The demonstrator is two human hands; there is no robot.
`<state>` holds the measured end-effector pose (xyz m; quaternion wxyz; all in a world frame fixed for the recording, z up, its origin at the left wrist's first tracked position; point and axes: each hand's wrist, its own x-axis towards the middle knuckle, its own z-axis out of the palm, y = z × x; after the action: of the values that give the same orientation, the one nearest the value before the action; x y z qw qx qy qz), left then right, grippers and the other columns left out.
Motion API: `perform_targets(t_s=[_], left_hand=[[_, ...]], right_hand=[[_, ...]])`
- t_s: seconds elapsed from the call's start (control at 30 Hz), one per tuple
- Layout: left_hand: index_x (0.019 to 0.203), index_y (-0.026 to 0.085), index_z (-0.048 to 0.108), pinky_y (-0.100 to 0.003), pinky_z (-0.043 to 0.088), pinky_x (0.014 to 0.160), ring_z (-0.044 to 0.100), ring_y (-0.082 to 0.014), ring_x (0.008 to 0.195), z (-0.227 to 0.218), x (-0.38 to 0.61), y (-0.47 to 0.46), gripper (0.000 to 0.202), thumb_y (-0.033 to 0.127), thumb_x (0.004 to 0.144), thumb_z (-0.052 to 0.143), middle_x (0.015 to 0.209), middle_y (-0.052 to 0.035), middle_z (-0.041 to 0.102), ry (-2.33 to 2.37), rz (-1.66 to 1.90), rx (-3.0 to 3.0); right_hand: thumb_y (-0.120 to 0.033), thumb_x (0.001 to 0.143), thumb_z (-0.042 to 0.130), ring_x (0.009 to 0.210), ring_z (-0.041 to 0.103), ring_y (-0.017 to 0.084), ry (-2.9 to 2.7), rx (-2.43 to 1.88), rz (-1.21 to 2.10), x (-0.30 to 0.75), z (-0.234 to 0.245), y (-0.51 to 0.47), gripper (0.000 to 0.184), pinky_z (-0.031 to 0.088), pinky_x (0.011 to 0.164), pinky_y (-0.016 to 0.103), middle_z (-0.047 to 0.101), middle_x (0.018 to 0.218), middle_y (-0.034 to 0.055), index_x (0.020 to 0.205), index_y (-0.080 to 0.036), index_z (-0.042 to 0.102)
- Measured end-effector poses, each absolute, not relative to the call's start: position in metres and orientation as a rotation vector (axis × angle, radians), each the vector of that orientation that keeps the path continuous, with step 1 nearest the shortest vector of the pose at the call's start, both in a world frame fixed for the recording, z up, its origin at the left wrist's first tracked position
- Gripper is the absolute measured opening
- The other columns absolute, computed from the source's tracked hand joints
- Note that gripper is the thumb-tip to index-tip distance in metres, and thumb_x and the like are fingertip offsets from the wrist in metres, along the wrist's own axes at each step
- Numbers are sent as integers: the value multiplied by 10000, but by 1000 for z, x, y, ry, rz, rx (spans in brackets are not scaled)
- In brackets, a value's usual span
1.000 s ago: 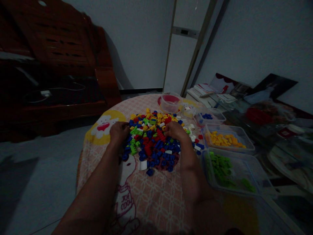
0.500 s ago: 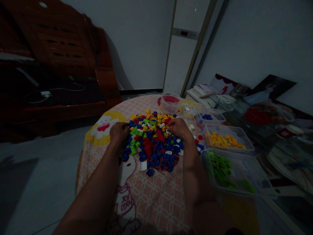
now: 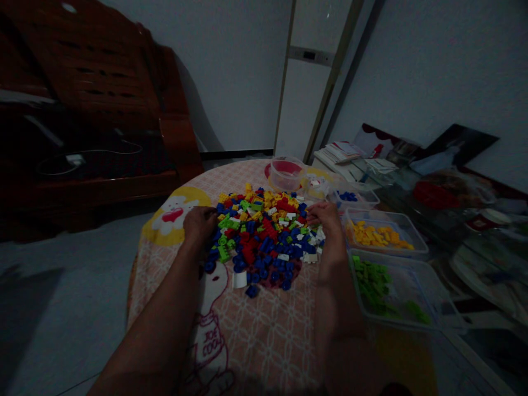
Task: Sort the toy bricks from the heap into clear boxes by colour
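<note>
A heap of small red, blue, yellow, green and white building bricks (image 3: 259, 234) lies in the middle of a round table with a pink cartoon cloth (image 3: 247, 335). My left hand (image 3: 200, 224) rests on the heap's left edge, fingers curled down into the bricks. My right hand (image 3: 328, 217) sits at the heap's right edge beside the clear boxes, fingers bent over the bricks. What either hand holds is hidden in the dim light.
To the right stand clear boxes: one with green bricks (image 3: 388, 289), one with yellow bricks (image 3: 381, 234), one with blue bricks (image 3: 350, 197). A round tub on a red lid (image 3: 286, 173) is behind the heap. A dark wooden bench (image 3: 91, 121) stands left; clutter lies right.
My right hand has slid from the middle of the heap to its right edge, toward the boxes. My left hand has stayed where it was.
</note>
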<state>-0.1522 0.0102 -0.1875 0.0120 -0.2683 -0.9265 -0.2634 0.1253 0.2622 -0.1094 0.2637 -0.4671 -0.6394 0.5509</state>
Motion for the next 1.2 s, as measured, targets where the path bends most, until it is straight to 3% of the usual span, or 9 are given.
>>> perform_targets(t_s=[0.17, 0.27, 0.33, 0.47, 0.53, 0.63, 0.83, 1.03, 1.2], left_hand=[[1225, 203, 883, -432, 603, 977, 760, -372, 1189, -187, -152, 9, 443, 335, 902, 611, 1259, -149, 843, -2891, -822, -851], [1241, 182, 879, -448, 600, 995, 758, -386, 1211, -188, -152, 9, 454, 337, 915, 603, 1306, -175, 827, -2894, -820, -852], [1254, 178, 875, -443, 594, 1020, 754, -384, 1234, -188, -152, 10, 459, 337, 921, 602, 1330, -180, 819, -2891, -811, -845], [1273, 200, 872, -425, 591, 1042, 751, -365, 1251, -189, -153, 10, 459, 332, 920, 611, 1352, -154, 817, -2901, -802, -831], [1258, 203, 879, -443, 595, 1045, 753, -373, 1246, -189, -152, 10, 449, 322, 919, 610, 1342, -151, 821, -2898, -812, -822], [1233, 209, 889, -451, 602, 1042, 755, -381, 1241, -188, -151, 10, 435, 318, 916, 613, 1325, -151, 825, -2880, -834, -823], [1264, 197, 878, -439, 600, 1040, 756, -375, 1244, -184, -148, 11, 455, 329, 929, 600, 1334, -156, 820, -2915, -825, -807], [1256, 179, 875, -433, 590, 1038, 752, -367, 1223, -186, -150, 9, 457, 328, 920, 603, 1309, -161, 826, -2889, -840, -844], [1265, 169, 875, -440, 600, 1007, 756, -377, 1215, -186, -150, 10, 461, 323, 930, 599, 1302, -159, 831, -2897, -827, -859]], right_hand=[[-127, 744, 716, 501, 663, 142, -1754, -1292, 1340, 133, -122, 277, 125, 587, 530, 225, 650, 579, -18, 728, -204, 619], [-142, 817, 667, 523, 688, 154, -1805, -1330, 1224, 131, -128, 283, 49, 564, 509, 216, 708, 644, 19, 830, -177, 699], [-143, 876, 614, 587, 735, 177, -1880, -1378, 1098, 131, -130, 285, 174, 574, 537, 230, 784, 756, 70, 947, -143, 773], [-182, 956, 625, 932, 835, 249, -2201, -1403, 769, 129, -131, 287, 269, 633, 815, 287, 866, 1048, 161, 1073, -113, 858], [-222, 962, 692, 1142, 814, 269, -2364, -1374, 581, 127, -133, 283, 249, 605, 979, 304, 861, 1195, 171, 1107, -139, 876], [-263, 957, 756, 1283, 767, 280, -2494, -1393, 384, 122, -136, 275, 260, 567, 1069, 323, 833, 1317, 170, 1175, -181, 872], [-250, 947, 730, 1213, 792, 296, -2424, -1378, 470, 119, -140, 277, 170, 589, 1026, 335, 856, 1178, 177, 1001, -158, 861], [-164, 823, 685, 698, 782, 216, -1753, -1169, 1189, 113, -136, 283, 69, 656, 666, 294, 758, 706, 19, 845, -176, 750], [-144, 770, 705, 586, 718, 179, -1535, -1004, 1358, 111, -140, 282, 120, 658, 628, 286, 686, 603, -14, 682, -208, 656]])
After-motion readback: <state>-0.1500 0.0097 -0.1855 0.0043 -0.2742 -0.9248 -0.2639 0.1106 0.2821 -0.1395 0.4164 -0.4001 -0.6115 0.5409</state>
